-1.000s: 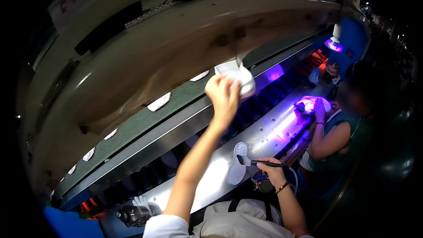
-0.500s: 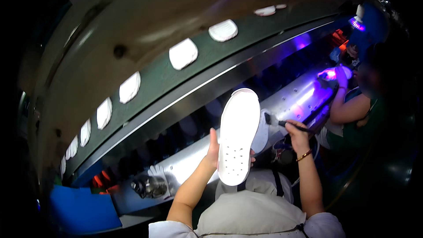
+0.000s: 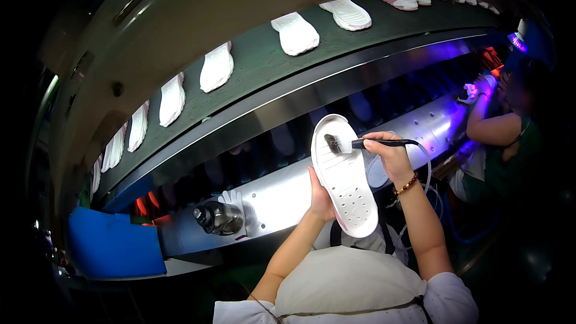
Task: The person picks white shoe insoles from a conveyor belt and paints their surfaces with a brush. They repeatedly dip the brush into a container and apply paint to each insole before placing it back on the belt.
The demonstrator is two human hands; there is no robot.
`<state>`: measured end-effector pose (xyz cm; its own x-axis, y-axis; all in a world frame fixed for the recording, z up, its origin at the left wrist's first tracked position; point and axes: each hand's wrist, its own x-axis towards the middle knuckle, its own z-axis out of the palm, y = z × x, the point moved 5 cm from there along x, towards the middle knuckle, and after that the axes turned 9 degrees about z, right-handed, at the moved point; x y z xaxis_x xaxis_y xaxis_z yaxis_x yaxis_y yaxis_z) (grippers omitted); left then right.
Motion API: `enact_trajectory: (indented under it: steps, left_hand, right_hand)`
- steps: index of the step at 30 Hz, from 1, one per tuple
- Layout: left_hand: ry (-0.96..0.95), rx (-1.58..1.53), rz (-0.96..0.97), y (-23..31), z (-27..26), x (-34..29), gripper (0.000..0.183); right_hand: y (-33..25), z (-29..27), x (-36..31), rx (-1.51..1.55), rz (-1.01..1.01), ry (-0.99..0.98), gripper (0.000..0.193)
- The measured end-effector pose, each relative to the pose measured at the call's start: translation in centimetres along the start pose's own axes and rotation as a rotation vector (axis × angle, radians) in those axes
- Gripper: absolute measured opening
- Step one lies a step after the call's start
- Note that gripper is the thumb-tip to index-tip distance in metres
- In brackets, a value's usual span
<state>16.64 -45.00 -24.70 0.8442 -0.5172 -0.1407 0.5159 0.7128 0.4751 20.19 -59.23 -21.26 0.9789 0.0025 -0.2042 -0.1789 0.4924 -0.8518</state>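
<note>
Room: dark toward the rim, with a violet-glowing lamp on a white base (image 3: 518, 39) at upper right.
Sole in hand: white moulded shoe sole with raised rim, cross grooves and small holes (image 3: 351, 183), held up over the near side of the ledge, rimmed end farthest from the body.
Left hand (image 3: 322, 199): grips the sole at its left edge, thumb upright along the side; remaining fingers hidden behind it.
Right hand (image 3: 393, 159): fingers closed round a black-handled brush with dark bristles (image 3: 358, 144); a pale thin tube (image 3: 428, 162) runs from the handle's rear. Red-and-gold beaded bracelet (image 3: 408, 184) at the wrist.
Brush position: bristles over the grooved end, apparently touching.
Progress (judged): brushing of this sole looks under way. How much of its face is covered cannot be told, white on white.
Left over (judged): the holed end has no brush on it now. A pale grey sole (image 3: 377, 173) lies on the ledge, partly hidden; its condition is unclear.
Ledge: brushed-metal, riveted ledge (image 3: 282, 207), bright in the middle; toward its left end, a dark see-through bottle (image 3: 225, 218) with a white glove (image 3: 233, 198) just behind.
Belt: long green conveyor belt (image 3: 252, 72) beyond, carrying a spaced row of white soles (image 3: 295, 35), none in hand.
Background: blue panel (image 3: 117, 243) at left; co-worker in a green top (image 3: 528, 156) at right.
</note>
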Motion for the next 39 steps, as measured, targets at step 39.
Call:
enact_trajectory:
  steps: [39]
  left_hand:
    - [0.069, 0.139, 0.478, 7.1, 3.5, 2.2, 0.080]
  right_hand:
    - [-6.7, 5.7, -4.1, -0.643, -0.335, -0.486, 0.017]
